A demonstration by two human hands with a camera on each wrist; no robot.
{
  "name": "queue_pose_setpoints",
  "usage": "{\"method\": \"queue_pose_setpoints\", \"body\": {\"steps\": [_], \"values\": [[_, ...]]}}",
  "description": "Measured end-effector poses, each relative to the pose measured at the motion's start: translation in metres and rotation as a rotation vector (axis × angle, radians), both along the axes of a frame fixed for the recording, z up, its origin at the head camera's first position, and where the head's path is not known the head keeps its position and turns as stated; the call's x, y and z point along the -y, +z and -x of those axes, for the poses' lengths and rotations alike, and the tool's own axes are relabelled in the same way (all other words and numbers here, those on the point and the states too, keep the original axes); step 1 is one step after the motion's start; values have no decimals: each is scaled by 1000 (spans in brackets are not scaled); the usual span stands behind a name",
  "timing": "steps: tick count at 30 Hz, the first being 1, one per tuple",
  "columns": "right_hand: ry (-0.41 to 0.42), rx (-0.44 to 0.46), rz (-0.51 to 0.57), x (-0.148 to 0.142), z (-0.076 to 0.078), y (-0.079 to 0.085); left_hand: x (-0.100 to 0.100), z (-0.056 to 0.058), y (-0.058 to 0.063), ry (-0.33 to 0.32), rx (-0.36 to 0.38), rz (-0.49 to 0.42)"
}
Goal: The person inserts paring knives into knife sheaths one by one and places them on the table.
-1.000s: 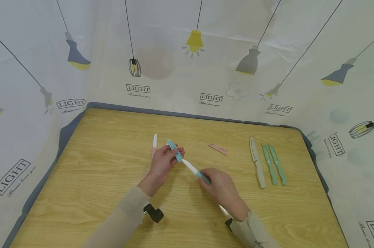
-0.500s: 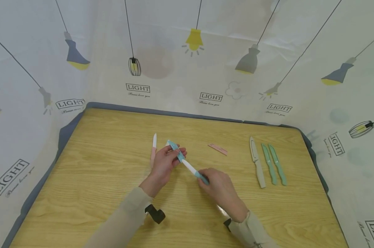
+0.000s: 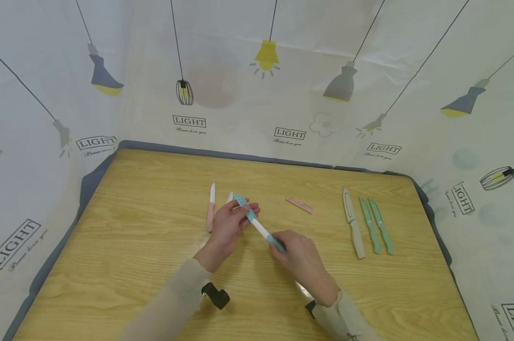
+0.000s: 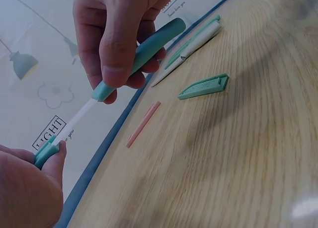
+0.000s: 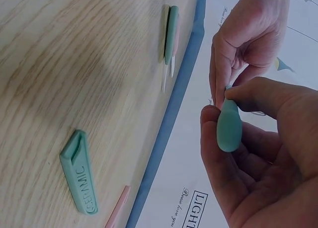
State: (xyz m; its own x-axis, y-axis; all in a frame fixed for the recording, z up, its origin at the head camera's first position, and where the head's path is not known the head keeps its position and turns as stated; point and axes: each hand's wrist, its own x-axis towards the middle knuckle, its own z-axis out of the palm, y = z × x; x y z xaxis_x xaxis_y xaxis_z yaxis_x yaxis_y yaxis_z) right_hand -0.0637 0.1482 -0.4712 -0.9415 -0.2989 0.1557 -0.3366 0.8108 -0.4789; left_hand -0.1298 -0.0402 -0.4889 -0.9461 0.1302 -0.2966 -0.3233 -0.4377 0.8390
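Observation:
My left hand [image 3: 227, 229] pinches a light-blue blade sheath [image 3: 241, 202] between thumb and fingers. In my right hand [image 3: 301, 260] is the light-blue handle of a ceramic knife [image 3: 260, 228], its white blade partly inside the sheath. The left wrist view shows the bare stretch of blade [image 4: 74, 121] between handle and sheath. Left of my left hand lies a pink-handled knife [image 3: 211, 208] with a white blade. Beside it, a green-handled knife [image 5: 172, 37] appears in the right wrist view; the head view shows only its blade tip, the rest behind my left hand.
A pink sheath [image 3: 299, 205] lies beyond the hands. To the right are a cream knife [image 3: 353, 222] and two green knives [image 3: 380, 225]. A green sheath [image 5: 79, 173] marked CERAMIC lies on the wooden table [image 3: 155, 265]. A printed curtain [image 3: 240, 118] stands behind the table's far edge.
The blade has slid from the sheath's mouth deeper into it, so less white shows. Both hands have drawn slightly closer together, the left shifting a little right.

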Motion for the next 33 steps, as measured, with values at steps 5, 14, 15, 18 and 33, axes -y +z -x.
{"method": "queue_pose_setpoints", "body": {"steps": [5,14,15,18,33], "values": [[-16,13,2,2,0,2,-1,-2,3,2,-1,-7],[-19,-5,20,4,1,2,-4,-4,1,0,-11,-12],[-15,-10,21,4,2,1,-4,-4,1,0,-15,-11],[-11,-16,29,4,2,1,-6,-4,0,1,-19,-10],[-12,-18,49,5,2,-3,-13,-10,-4,-14,-59,-5]]}}
